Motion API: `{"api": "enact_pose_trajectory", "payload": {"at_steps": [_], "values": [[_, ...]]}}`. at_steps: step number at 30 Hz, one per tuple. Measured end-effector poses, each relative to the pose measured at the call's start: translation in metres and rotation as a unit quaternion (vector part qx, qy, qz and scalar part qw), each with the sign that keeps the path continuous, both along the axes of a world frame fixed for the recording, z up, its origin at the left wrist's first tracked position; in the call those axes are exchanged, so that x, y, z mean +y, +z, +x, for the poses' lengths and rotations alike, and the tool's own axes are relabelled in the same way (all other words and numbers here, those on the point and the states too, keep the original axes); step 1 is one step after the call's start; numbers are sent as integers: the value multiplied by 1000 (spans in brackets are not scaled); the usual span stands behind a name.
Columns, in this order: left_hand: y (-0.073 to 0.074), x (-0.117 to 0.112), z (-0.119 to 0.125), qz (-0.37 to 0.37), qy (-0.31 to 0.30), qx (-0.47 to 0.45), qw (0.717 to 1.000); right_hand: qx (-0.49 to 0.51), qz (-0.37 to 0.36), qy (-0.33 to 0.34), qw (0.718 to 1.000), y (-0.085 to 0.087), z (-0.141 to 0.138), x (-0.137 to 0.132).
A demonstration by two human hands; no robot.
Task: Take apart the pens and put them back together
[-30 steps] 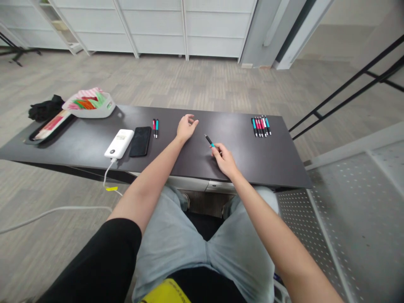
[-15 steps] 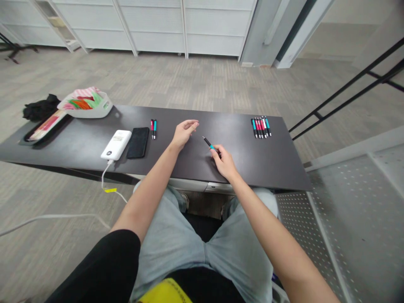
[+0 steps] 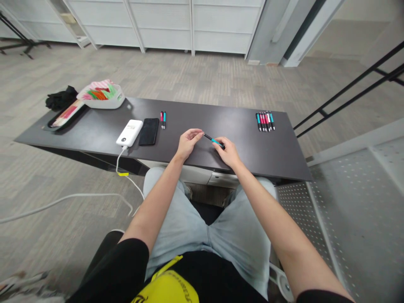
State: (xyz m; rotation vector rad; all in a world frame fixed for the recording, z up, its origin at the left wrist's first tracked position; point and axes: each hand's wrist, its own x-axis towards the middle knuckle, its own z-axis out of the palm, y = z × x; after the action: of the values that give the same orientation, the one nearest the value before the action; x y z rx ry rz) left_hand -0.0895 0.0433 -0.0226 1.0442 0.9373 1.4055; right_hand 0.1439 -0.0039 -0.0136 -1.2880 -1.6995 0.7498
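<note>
A teal-and-black pen (image 3: 209, 138) is held above the dark desk, slanting down to the right. My right hand (image 3: 228, 152) grips its teal end between thumb and fingers. At the pen's other end, the thumb and fingertips of my left hand (image 3: 188, 143) are pinched together on the tip. To the left lie a red pen (image 3: 162, 120) and a teal pen (image 3: 164, 120), side by side. A row of several red, teal and white pens (image 3: 265, 121) lies toward the desk's right end.
On the desk (image 3: 189, 113), a black phone (image 3: 149, 131) lies beside a white power bank (image 3: 129, 133) with a white cable. Farther left are a white basket (image 3: 109, 102), a long black tray (image 3: 67, 118) and black cloth (image 3: 61, 99). A black metal frame (image 3: 344, 88) stands at right.
My left hand has come to the pen's tip and its fingers have closed there. My right hand still holds the pen, now tilted flatter. The whole view has shifted slightly.
</note>
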Motion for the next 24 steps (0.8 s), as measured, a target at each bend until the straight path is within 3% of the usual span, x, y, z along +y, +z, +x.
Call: {"api": "enact_pose_trajectory", "payload": {"at_steps": [7,24], "values": [[-1,2,1,0,18,3,1000,-15,14,-4,1000,-3,1,2],[-5,6,2,9,-18,36,999,-3,-14,-21,1000,6,-2,0]]}}
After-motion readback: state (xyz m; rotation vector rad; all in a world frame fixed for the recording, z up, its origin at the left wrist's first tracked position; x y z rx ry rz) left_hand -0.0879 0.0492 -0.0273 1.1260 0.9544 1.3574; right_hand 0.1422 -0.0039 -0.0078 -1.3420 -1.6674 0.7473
